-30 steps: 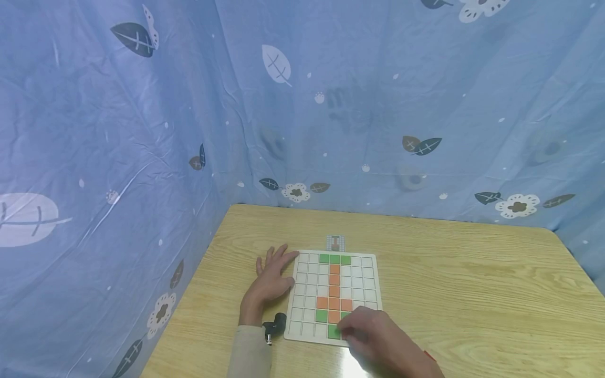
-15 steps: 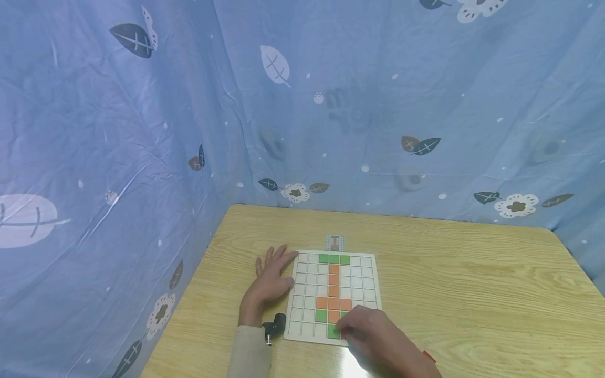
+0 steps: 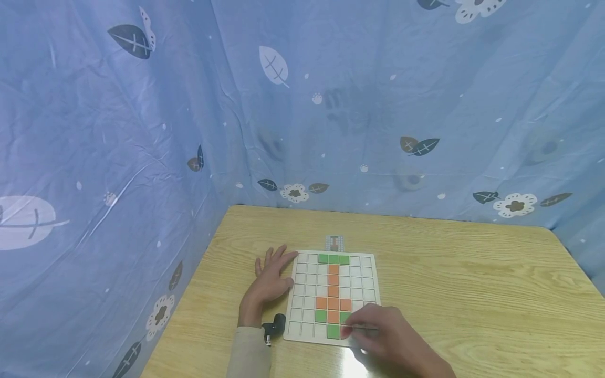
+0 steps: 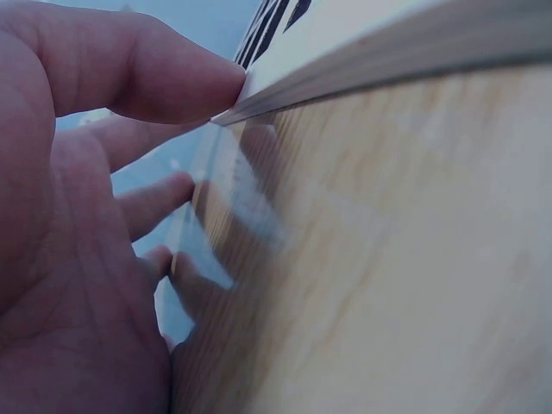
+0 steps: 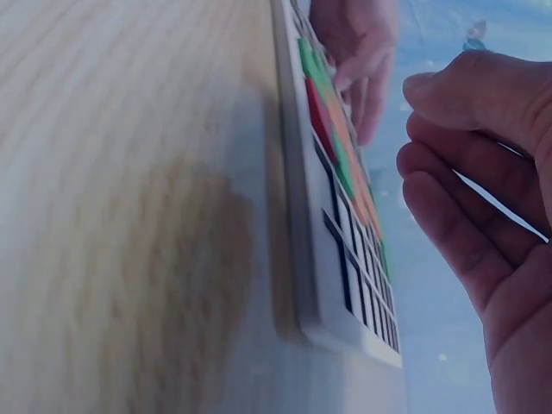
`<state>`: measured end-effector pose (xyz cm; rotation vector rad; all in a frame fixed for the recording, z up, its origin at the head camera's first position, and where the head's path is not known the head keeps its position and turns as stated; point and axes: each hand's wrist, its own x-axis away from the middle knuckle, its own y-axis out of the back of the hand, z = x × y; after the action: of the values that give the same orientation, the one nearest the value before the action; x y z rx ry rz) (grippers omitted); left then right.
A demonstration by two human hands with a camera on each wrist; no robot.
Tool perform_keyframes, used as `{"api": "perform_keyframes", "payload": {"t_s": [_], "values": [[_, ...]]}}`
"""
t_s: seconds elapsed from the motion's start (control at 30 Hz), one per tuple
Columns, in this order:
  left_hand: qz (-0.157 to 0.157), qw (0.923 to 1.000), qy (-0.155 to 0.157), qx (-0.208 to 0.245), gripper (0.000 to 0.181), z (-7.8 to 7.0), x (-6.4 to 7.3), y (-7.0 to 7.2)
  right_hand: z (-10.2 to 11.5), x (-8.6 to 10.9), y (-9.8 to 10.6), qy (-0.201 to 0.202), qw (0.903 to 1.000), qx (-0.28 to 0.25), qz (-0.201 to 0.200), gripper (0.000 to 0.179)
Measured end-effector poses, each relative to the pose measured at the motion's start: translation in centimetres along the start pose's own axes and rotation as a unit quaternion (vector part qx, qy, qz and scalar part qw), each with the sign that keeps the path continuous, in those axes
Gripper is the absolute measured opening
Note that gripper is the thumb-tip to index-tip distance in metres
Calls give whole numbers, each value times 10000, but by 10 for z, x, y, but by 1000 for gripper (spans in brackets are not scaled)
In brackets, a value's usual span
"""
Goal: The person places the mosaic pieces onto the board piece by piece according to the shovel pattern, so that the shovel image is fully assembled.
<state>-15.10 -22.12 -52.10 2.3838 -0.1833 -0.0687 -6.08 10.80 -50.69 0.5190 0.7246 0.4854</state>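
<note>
A white grid board point(image 3: 302, 310) lies on the table, with green tiles point(image 3: 333, 259) and orange tiles point(image 3: 333, 280) set in a column-like figure. In its bottom row, a red tile point(image 5: 319, 112) sits beside a green tile point(image 3: 333, 332). Resting at the board's left side is my left hand point(image 3: 270, 282), its thumb against the edge and its index finger at the upper left corner. My right hand point(image 3: 385, 331) hovers over the lower right part of the board. In the right wrist view its fingers are loosely bent, apart from the board, with nothing between them.
A small card point(image 3: 334, 243) with a printed grid figure lies just beyond the board. The wooden table point(image 3: 463, 283) extends to the right. Blue patterned curtains point(image 3: 302, 131) stand behind and to the left. A black device point(image 3: 275, 326) is by my left wrist.
My right hand has drawn slightly right from the bottom row, uncovering more of the green tile and the red one. A red piece near my right forearm is out of sight now. The left hand stays put.
</note>
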Motion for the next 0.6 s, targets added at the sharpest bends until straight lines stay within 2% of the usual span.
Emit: {"api": "perform_keyframes", "payload": {"t_s": [0.13, 0.2, 0.43, 0.6], "values": [[-6, 10000, -7, -3, 82, -1, 0, 0, -2, 7, 11, 146, 9991, 288, -262, 40], [-15, 10000, -8, -4, 82, -1, 0, 0, -3, 13, 17, 77, 9979, 505, -395, 41], [9, 10000, 8, -29, 81, -2, 0, 1, -7, 43, 39, -520, 9948, 732, -486, 42], [26, 10000, 19, -78, 81, -2, -1, 1, -9, 65, 54, -1028, 9888, 940, -530, 40]]}}
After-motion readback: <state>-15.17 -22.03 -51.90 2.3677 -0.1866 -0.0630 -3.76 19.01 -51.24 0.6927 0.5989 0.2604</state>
